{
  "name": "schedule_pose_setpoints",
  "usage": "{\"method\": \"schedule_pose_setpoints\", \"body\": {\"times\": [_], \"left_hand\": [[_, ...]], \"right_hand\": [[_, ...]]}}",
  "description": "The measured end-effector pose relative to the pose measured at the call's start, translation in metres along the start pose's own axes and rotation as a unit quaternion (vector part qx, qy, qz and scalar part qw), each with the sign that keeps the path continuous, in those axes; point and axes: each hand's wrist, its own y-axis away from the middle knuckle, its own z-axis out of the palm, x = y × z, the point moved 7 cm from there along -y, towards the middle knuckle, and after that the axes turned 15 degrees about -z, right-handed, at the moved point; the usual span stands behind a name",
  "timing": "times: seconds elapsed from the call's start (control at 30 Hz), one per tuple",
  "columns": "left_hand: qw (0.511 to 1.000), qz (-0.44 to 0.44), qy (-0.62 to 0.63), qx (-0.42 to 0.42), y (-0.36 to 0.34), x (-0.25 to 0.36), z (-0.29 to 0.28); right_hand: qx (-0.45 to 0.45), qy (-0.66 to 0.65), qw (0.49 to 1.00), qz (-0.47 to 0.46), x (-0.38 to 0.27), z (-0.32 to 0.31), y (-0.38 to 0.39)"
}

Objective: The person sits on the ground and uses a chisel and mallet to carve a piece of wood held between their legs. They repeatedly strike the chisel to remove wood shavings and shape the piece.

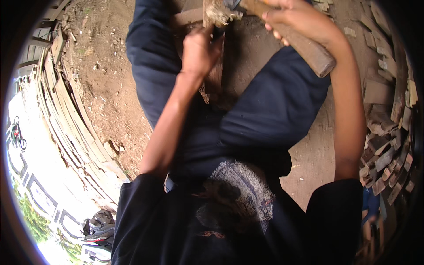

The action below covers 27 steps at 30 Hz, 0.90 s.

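Observation:
My right hand (285,24) is closed round the thick wooden handle (309,51) of a tool whose dark metal head (232,4) is at the top edge. Beside that head is a pale, frayed, splintered end (218,15) of wood. Just below it, my left hand (196,55) is closed at a narrow upright wooden piece (214,84) between my legs; a dark object shows at its fingers, and what exactly it grips is hidden. A horizontal wooden piece (185,17) lies behind, at the top.
Dirt ground (99,97) surrounds me. Long stacked boards (66,119) line the left, with a motorbike (17,134) farther out and dark gear (97,227) below. A pile of wood offcuts (388,154) fills the right, where part of another person (371,203) in blue shows low down.

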Motion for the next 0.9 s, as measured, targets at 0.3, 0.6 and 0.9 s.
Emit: {"method": "schedule_pose_setpoints", "body": {"times": [0.3,0.6,0.9], "left_hand": [[0.998,-0.062,0.027,-0.011,-0.016,0.005,-0.045],[0.998,-0.064,-0.003,-0.026,-0.004,0.008,-0.014],[0.996,-0.071,-0.013,-0.043,-0.008,0.017,0.002]], "right_hand": [[0.160,-0.188,0.966,-0.075,0.062,0.005,-0.004],[0.126,-0.225,0.959,0.114,0.182,0.065,-0.029],[0.096,-0.261,0.944,0.180,0.193,0.076,-0.035]]}}
